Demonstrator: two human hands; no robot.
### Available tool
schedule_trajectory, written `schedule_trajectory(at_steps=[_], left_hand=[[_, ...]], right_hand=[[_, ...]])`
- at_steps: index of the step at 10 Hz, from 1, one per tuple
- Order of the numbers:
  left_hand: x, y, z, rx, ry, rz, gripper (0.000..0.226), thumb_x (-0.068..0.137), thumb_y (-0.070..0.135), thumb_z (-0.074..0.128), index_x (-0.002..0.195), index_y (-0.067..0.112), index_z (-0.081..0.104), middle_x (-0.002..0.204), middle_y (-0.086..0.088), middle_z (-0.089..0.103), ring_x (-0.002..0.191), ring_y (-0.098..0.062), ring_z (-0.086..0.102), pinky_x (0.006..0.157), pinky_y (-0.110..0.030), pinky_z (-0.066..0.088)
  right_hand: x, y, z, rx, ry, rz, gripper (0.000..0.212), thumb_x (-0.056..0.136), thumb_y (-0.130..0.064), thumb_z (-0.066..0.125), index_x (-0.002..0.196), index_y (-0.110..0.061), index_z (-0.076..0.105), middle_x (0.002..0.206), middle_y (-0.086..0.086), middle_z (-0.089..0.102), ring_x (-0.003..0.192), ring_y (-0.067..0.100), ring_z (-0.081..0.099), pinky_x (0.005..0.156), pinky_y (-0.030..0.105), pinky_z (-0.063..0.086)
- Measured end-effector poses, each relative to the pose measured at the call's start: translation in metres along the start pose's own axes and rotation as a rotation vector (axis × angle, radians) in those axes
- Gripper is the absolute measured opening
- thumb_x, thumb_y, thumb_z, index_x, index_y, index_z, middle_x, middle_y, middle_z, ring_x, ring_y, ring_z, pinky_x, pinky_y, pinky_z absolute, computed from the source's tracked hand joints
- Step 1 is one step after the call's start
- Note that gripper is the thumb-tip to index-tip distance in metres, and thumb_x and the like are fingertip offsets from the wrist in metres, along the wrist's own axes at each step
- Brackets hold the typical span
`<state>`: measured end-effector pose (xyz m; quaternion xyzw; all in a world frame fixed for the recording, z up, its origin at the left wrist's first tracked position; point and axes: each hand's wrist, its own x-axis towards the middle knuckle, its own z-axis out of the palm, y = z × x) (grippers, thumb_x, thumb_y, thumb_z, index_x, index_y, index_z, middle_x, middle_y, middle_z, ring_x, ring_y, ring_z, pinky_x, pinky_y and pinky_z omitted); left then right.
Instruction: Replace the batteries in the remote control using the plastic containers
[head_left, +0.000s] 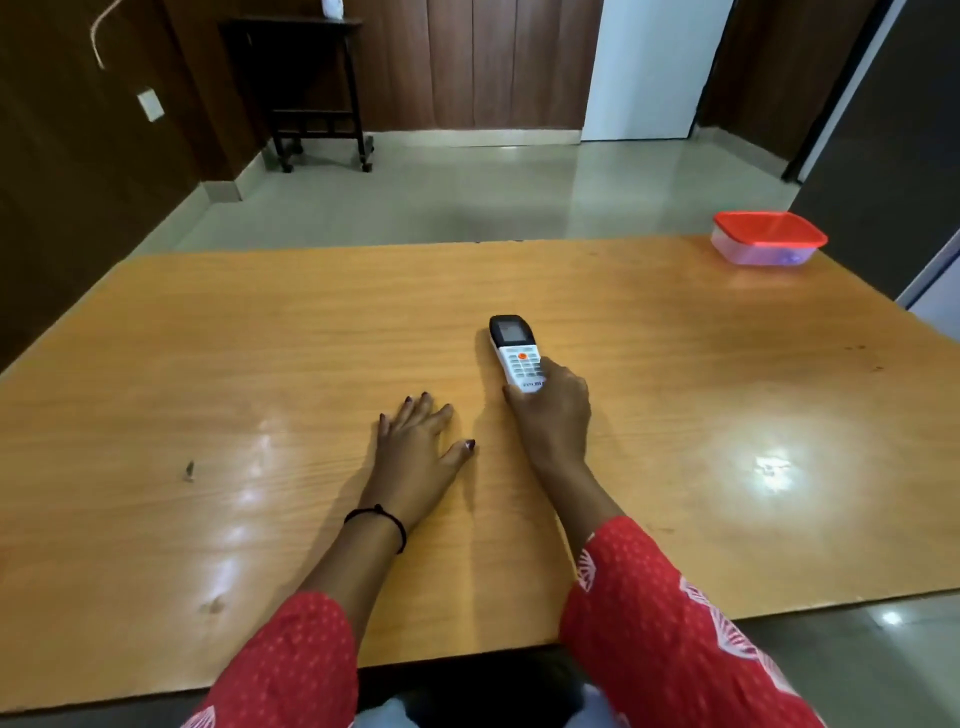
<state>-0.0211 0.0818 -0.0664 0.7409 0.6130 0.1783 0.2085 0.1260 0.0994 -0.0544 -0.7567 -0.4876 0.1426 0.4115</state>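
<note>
A white remote control (514, 349) with a dark screen end lies face up near the middle of the wooden table (260, 338), screen pointing away from me. My right hand (555, 415) grips its near end, fingers wrapped around the body. My left hand (415, 436) rests flat on the table to the left of the remote, fingers spread, holding nothing. A clear plastic container (768, 239) with a red lid stands at the table's far right corner, something small and purple showing faintly inside. No batteries are in plain sight.
A small dark mark (189, 469) sits on the table's left side. Beyond the far edge is pale tiled floor, a dark wooden side table (317, 88) on castors, brown wall panels and a white door (644, 67).
</note>
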Motion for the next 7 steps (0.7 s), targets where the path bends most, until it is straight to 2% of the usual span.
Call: schedule_trajectory(at_steps=[2,3,5,6,7], left_hand=[[-0.001,-0.002,-0.001,-0.047,0.021,0.012,0.057,0.091,0.039,0.054,0.142,0.02,0.038,0.158,-0.002,0.017,0.147,-0.016,0.006,0.117,-0.037,-0.005],[-0.003,0.0,-0.003,-0.047,0.024,0.011,0.057,0.091,0.039,0.053,0.142,0.021,0.038,0.158,-0.002,0.017,0.147,-0.016,0.005,0.117,-0.036,-0.005],[-0.001,0.0,-0.001,-0.077,0.019,-0.012,0.056,0.089,0.038,0.056,0.14,0.023,0.04,0.158,0.002,0.019,0.146,-0.012,0.007,0.117,-0.034,-0.003],[0.007,0.004,-0.011,-0.133,0.103,-0.031,0.047,0.088,0.031,0.06,0.132,0.02,0.052,0.149,0.0,0.038,0.14,-0.016,0.028,0.117,-0.036,0.018],[0.031,0.018,-0.032,-0.14,0.174,-0.022,0.038,0.088,0.024,0.061,0.124,0.016,0.059,0.135,-0.004,0.053,0.127,-0.02,0.043,0.107,-0.033,0.033]], right_hand=[[0.014,-0.003,0.02,-0.128,0.032,-0.035,0.037,0.078,-0.028,0.067,0.106,-0.006,0.06,0.103,0.012,0.065,0.101,0.031,0.054,0.084,0.04,0.044],[0.012,-0.002,0.018,-0.157,0.014,-0.051,0.044,0.079,-0.032,0.069,0.114,-0.007,0.057,0.11,0.012,0.064,0.106,0.03,0.053,0.087,0.039,0.041],[0.009,0.004,0.014,0.001,0.021,-0.1,0.074,0.077,-0.042,0.072,0.137,-0.011,0.042,0.124,0.007,0.06,0.112,0.025,0.05,0.095,0.034,0.038],[0.014,0.009,-0.006,0.12,-0.001,-0.1,0.069,0.084,-0.045,0.062,0.141,-0.015,0.039,0.135,0.005,0.053,0.121,0.019,0.042,0.099,0.031,0.035],[0.03,0.006,-0.029,0.124,-0.073,-0.047,0.058,0.088,-0.048,0.053,0.139,-0.023,0.043,0.136,0.0,0.052,0.123,0.017,0.042,0.098,0.039,0.045]])
